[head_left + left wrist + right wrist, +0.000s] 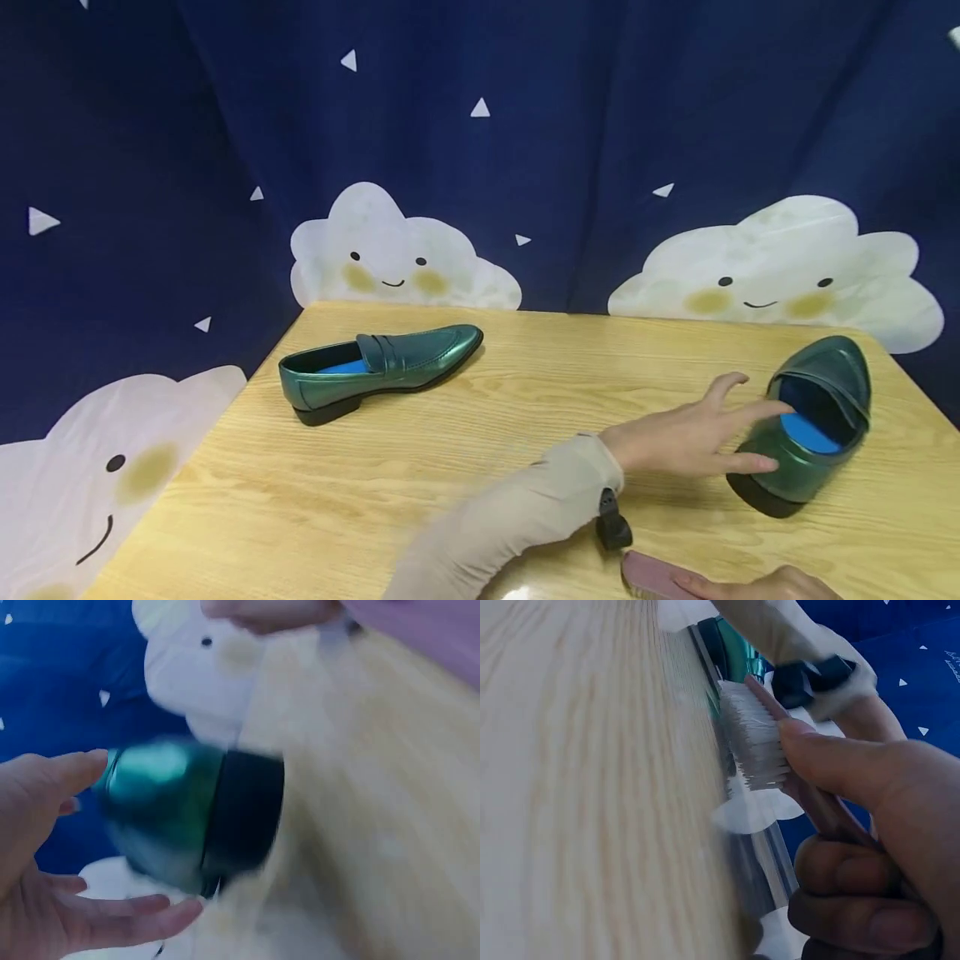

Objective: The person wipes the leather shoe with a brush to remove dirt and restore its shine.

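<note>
A green metallic loafer [806, 462] with a blue insole is at the table's right side, toe pointing away. My left hand [686, 433] reaches across to its heel, fingers spread and mostly straight. In the left wrist view, the same loafer [169, 810] is blurred between the thumb and the other fingers; firm contact cannot be made out. My right hand [772, 583] grips a brush [656, 575] with a mauve handle at the front edge of the head view. Pale bristles of that brush [754, 739] show in the right wrist view, facing the tabletop.
The matching green loafer [382, 367] lies on its sole at the back left of the wooden table [525, 400], toe to the right. Behind the table hangs a dark blue curtain [555, 150] with clouds and triangles. A black strap [613, 525] sits on my left wrist.
</note>
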{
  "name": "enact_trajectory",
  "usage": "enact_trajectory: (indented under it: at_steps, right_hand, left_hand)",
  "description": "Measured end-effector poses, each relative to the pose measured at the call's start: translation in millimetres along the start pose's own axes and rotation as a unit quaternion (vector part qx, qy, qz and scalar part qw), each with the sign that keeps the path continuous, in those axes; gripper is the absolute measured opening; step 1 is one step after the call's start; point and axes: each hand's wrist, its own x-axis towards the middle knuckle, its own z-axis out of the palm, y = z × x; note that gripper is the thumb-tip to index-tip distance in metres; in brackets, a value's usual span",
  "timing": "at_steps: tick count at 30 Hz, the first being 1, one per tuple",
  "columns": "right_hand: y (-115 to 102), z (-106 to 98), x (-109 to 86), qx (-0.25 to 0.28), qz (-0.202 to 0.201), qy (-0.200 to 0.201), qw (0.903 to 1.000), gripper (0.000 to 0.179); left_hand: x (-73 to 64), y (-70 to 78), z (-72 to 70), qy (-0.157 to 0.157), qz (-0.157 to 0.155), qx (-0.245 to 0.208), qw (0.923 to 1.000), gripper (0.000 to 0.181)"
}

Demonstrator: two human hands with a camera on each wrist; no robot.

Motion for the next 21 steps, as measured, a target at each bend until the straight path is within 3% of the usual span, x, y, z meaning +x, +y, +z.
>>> enact_trajectory:
  at_steps: [1, 2, 6, 9, 13, 18, 21]
  right_hand:
    - [-4, 0, 0.6, -0.032, -0.024, 0.046, 0.9982, 0.071]
    - [-7, -1, 1.8, -0.028, -0.021, 0.054, 0.9979, 0.071]
    - [-10, -6, 2.8, 0.031, -0.006, 0.038, 0.9988, 0.063]
    - [-8, -9, 3.1, 0.086, 0.01, 0.009, 0.9962, 0.061]
    - [-3, -13, 1.6, 0.105, 0.039, -0.026, 0.9934, 0.061]
    - [-3, -16, -0.3, 0.103, 0.026, -0.022, 0.9941, 0.062]
    - [-6, -22, -1.8, 0.086, 0.021, -0.005, 0.996, 0.062]
  left_hand:
    - [9.8, 7.2, 4.8, -0.009, -0.003, 0.001, 1.0, 0.06]
    - [17.6, 13.0, 9.2, -0.012, -0.01, 0.006, 0.9999, 0.059]
    - [35.0, 27.8, 19.4, 0.03, -0.024, 0.042, 0.9984, 0.048]
    - [33.3, 26.5, 21.4, 0.072, 0.001, 0.068, 0.995, 0.039]
    - [23.1, 18.0, 20.5, 0.104, 0.047, 0.064, 0.9915, 0.028]
    - [1.1, -10.0, 9.5, 0.148, 0.092, -0.04, 0.9838, 0.029]
    - [-18.9, -28.0, -1.9, 0.154, 0.084, -0.143, 0.9741, 0.033]
